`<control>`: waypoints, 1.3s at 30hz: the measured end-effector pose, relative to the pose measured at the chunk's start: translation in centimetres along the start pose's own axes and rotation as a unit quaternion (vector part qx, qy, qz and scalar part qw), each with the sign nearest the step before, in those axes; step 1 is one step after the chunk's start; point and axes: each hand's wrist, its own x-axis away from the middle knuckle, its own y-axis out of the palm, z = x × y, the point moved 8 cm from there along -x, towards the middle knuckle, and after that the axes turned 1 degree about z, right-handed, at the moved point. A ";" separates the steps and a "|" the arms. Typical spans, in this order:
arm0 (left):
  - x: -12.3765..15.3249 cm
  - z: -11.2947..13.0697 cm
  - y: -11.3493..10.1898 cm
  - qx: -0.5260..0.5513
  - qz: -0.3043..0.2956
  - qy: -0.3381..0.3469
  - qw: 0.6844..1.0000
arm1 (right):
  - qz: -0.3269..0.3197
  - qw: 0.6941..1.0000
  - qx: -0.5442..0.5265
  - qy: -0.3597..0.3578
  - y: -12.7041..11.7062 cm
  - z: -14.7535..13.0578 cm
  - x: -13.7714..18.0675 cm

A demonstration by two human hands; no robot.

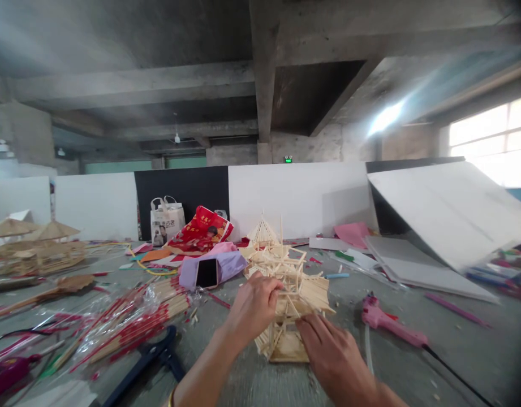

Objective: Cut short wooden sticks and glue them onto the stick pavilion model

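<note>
though left hand (255,301) and right hand (334,349) curl against the stick model (295,305), grips are unclear

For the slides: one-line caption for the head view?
Left hand and right hand at a pale wooden-stick model building, a pink corded glue gun lying to the right.

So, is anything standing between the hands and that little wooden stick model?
Nothing visible: the left hand and right hand are both up against the wooden stick model. The pink glue gun lies off to the right, not between them.
</note>
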 end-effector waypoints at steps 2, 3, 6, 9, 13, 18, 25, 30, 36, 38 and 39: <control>0.0 -0.1 0.1 0.001 0.001 0.001 1.000 | 0.003 1.000 0.003 0.004 -0.1 0.0 -0.1; 0.0 -0.1 0.2 0.002 0.002 0.002 1.000 | 0.003 1.000 0.002 0.006 -0.1 0.0 -0.2; 0.1 -0.1 0.2 0.000 0.005 0.002 1.000 | 0.000 1.000 -0.005 0.013 -0.2 0.1 -0.3; 0.2 0.0 0.3 0.001 0.003 0.005 1.000 | -0.001 1.000 0.002 0.019 -0.2 0.2 -0.3; 0.3 0.3 0.4 0.004 0.004 0.011 1.000 | 0.005 1.000 0.017 0.023 -0.1 0.2 -0.1; 0.2 0.7 0.4 0.001 -0.004 0.017 1.000 | -0.015 0.999 0.008 0.030 0.5 0.1 -0.1; 0.4 0.9 0.4 0.004 -0.006 0.024 1.000 | -0.020 0.999 -0.004 0.039 0.9 0.1 -0.1; 0.5 1.0 0.1 0.010 0.011 0.030 0.999 | -0.020 0.995 -0.036 0.090 1.6 0.9 -0.1; 2.7 2.0 -2.1 0.019 0.069 -0.041 0.997 | -0.054 0.982 -0.069 0.165 2.0 2.3 0.7; 4.1 1.8 -1.9 0.054 0.060 -0.089 0.993 | -0.048 0.978 -0.101 0.174 1.8 2.4 1.2; 4.7 1.6 -1.6 0.076 0.049 -0.115 0.989 | -0.044 0.976 -0.117 0.178 1.7 2.5 1.5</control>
